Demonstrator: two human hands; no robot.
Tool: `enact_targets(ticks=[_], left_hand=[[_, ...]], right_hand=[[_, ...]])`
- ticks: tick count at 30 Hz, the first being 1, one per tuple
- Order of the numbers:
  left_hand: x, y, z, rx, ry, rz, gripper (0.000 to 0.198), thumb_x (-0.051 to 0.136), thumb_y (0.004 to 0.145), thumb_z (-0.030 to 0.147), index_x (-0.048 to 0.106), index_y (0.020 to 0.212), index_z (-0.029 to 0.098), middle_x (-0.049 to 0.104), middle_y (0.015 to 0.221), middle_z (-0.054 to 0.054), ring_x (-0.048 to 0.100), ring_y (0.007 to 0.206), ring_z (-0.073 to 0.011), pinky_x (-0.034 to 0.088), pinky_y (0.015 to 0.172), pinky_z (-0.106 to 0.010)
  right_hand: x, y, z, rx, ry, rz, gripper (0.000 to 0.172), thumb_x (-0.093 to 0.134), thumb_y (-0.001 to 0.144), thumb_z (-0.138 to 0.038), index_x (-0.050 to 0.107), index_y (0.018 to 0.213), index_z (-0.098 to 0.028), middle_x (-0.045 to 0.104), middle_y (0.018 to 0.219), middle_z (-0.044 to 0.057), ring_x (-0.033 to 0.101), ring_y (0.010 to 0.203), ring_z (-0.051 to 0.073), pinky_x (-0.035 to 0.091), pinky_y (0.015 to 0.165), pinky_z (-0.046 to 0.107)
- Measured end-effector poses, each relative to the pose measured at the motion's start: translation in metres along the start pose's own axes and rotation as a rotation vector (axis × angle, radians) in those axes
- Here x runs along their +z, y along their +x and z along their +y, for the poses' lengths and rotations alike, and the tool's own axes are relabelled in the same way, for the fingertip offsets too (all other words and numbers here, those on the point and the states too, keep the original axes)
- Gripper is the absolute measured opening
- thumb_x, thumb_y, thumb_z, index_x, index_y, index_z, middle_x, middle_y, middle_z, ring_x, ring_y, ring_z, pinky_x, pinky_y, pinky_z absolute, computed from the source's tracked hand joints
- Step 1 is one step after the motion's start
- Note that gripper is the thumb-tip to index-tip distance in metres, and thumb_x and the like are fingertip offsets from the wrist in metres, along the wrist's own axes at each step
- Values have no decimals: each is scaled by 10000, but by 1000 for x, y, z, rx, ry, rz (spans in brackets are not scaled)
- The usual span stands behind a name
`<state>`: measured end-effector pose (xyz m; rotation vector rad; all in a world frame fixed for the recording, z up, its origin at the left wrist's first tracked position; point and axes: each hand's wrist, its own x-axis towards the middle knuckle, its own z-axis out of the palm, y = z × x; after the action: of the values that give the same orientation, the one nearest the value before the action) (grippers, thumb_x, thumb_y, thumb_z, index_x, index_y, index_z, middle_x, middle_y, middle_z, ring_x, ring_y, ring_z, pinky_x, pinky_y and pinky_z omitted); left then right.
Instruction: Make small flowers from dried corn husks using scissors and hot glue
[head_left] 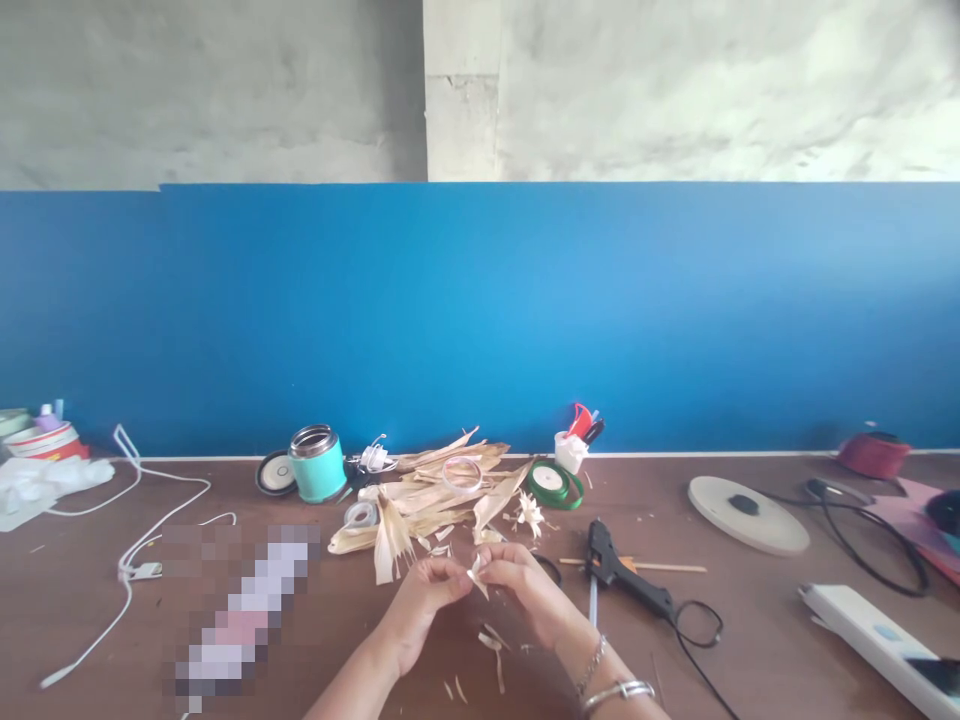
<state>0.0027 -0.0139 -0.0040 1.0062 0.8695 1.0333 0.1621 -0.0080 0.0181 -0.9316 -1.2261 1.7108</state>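
Both hands meet over the front middle of the table. My left hand (429,597) pinches one side of a small pale piece of corn husk (478,577), and my right hand (525,588), with bracelets on its wrist, pinches the other side. Just behind them lies a heap of dried corn husks (427,500), one with its end torn into strips. A pale husk flower (529,513) rests to the right of the heap. Thin husk scraps (493,650) are scattered on the table below my hands.
A black glue gun (622,572) lies right of my hands, its cord running forward. Behind stand a green ribbon spool (553,484), a white cup of pens (571,452) and a turquoise jar (318,468). White cables (127,560) lie left; a power strip (877,640) lies right.
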Motion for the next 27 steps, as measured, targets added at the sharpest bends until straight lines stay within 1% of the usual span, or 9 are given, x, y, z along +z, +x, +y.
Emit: enact_targets(ticks=[4,10,13,16,19,22,25,27], left_hand=[[2,-3,2,-12,-52,-58,323,826,542,402,611,524,162,607,567,13,512,636,-149,321,658,-271],[5,-7,6,12,-94,-66,336,824,545,402,589,530,163,571,577,23,477,619,-136,305,629,-258],[6,-7,8,28,-114,-74,332,831,534,396,591,533,166,584,589,20,487,628,-138,317,647,-260],[6,-7,10,43,-142,-97,301,824,549,388,612,545,174,608,601,11,527,673,-161,347,691,-281],[3,-6,9,67,-142,-80,286,810,567,398,631,554,175,625,620,-6,545,696,-179,371,708,-300],[-2,-3,4,92,-133,-70,254,786,607,388,656,591,170,650,675,-24,539,684,-169,386,711,-304],[-6,-1,1,100,-129,-61,212,773,631,357,685,642,165,664,699,-32,543,695,-166,387,720,-304],[-6,-1,0,91,-128,-47,213,787,613,347,678,618,165,647,663,-21,535,681,-160,381,708,-297]], right_hand=[[-1,0,1,-17,-6,-10,77,628,603,-207,574,584,-155,523,548,-34,410,544,97,271,558,232],[-1,2,5,15,18,-13,120,667,606,-242,586,599,-154,546,555,-27,435,546,101,295,558,230],[-2,2,6,-9,13,-9,118,670,628,-248,606,621,-149,552,570,-24,435,553,100,297,559,228],[0,0,5,-38,-5,18,110,670,647,-248,615,634,-154,538,577,-31,427,569,101,298,572,226],[3,-2,0,-34,-22,67,161,666,677,-314,623,633,-165,558,617,-22,456,620,118,318,611,234],[5,-5,-4,-5,-40,96,208,666,680,-369,636,621,-172,579,645,-13,466,649,131,328,632,243],[5,-5,-3,-1,-45,37,188,699,645,-341,640,607,-166,562,617,-18,441,627,124,313,616,240],[4,-4,-2,-7,-12,-3,175,717,623,-312,632,597,-162,551,604,-22,431,612,117,304,610,237]])
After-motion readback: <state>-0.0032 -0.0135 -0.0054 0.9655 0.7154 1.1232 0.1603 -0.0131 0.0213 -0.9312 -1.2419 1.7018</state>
